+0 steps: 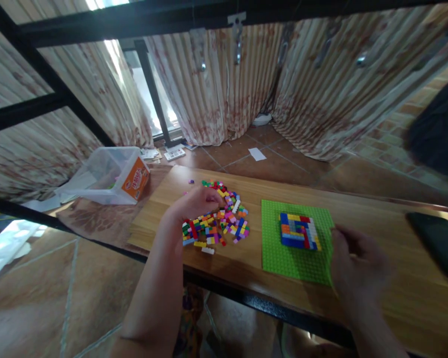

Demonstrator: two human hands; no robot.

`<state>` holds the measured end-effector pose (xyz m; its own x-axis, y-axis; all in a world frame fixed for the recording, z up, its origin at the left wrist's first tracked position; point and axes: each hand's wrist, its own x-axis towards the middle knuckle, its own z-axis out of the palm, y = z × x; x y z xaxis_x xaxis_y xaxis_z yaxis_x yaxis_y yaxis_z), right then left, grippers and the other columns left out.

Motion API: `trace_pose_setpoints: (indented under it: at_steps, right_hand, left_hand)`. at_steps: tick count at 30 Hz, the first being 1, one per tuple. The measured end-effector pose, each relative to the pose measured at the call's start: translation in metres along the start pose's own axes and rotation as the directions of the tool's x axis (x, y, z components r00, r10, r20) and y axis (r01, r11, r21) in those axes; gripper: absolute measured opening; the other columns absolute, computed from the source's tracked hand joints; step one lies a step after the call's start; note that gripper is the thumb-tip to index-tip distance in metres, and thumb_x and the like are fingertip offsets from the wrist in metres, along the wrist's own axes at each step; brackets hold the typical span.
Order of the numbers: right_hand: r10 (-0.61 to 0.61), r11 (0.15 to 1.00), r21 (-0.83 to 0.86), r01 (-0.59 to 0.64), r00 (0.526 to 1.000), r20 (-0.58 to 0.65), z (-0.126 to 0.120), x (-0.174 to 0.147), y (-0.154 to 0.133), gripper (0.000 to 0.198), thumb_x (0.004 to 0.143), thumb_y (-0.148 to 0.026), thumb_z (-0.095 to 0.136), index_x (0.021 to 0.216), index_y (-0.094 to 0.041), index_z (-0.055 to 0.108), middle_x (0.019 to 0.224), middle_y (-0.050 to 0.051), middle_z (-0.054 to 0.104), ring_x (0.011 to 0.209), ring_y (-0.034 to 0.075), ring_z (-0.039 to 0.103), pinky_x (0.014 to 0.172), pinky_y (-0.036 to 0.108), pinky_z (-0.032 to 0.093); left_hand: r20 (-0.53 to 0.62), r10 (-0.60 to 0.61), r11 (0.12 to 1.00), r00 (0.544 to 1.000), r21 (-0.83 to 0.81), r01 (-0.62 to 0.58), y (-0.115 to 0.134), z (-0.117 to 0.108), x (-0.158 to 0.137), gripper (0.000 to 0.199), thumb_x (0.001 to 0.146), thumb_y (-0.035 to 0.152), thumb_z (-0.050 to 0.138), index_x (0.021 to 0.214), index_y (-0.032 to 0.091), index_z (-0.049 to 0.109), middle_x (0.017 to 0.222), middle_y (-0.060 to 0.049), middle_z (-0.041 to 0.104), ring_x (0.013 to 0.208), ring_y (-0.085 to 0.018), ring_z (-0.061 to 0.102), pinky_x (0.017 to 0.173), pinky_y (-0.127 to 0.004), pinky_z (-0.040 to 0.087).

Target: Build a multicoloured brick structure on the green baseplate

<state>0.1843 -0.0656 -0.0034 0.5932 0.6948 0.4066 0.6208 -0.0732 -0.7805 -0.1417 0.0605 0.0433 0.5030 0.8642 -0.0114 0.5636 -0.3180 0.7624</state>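
Observation:
My left hand (pixel 199 203) is over the far part of a loose pile of small coloured toy bricks (pixel 226 219). Its fingers are curled together in a pinch, and whatever they hold is hidden. On the right, my right hand (pixel 358 263) is at the right edge of a green studded baseplate (pixel 280 263). It is blurred, its fingers look bent, and I cannot tell whether they grip the plate. A low, roughly square build of blue, white, yellow, red and orange bricks (pixel 300 232) sits on the baseplate.
The wooden tabletop (pixel 246 278) holds everything. A dark phone-like object (pixel 436 243) lies at the far right. Left of the board stands a clear plastic bin (pixel 110 174) with an orange label. Black metal bars (pixel 142 25) cross above, before striped curtains (pixel 224 89).

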Motion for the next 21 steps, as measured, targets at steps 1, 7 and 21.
trace_pose_setpoints:
  at_steps: [1,7,21]
  right_hand:
    - [-0.171,0.984,-0.038,0.172,0.985,0.025,-0.001,-0.006,-0.006,0.022,0.082,-0.035,0.062,0.095,-0.019,0.071,0.085,0.006,0.070,0.072,0.019,0.062,0.071,0.036,0.051]
    - [-0.643,0.765,0.286,0.577,0.666,0.378,0.025,-0.073,-0.050,0.021,0.087,-0.020,0.060,0.107,-0.025,0.066,0.102,0.006,0.070,0.093,0.019,0.065,0.081,0.034,0.054]
    - [-0.535,0.810,0.157,0.566,0.602,0.593,0.092,-0.132,-0.102,0.010,0.086,-0.020,0.062,0.095,-0.022,0.067,0.094,0.007,0.064,0.090,0.024,0.055,0.079,0.041,0.048]
  left_hand:
    - [-0.048,-0.003,1.000,0.999,0.012,0.004,-0.004,-0.001,0.000,0.019,0.077,0.019,0.057,0.082,0.015,0.074,0.077,-0.003,0.072,0.072,-0.015,0.063,0.064,-0.022,0.046]
    - [-0.204,-0.007,1.000,0.979,0.023,0.012,-0.005,0.000,0.005,0.021,0.080,0.024,0.054,0.082,0.013,0.072,0.072,-0.001,0.068,0.068,-0.014,0.059,0.062,-0.022,0.043]
    - [-0.227,0.008,1.000,0.974,-0.026,-0.015,-0.003,0.007,0.009,0.025,0.079,0.031,0.055,0.087,0.014,0.071,0.080,-0.004,0.072,0.074,-0.016,0.062,0.067,-0.023,0.047]
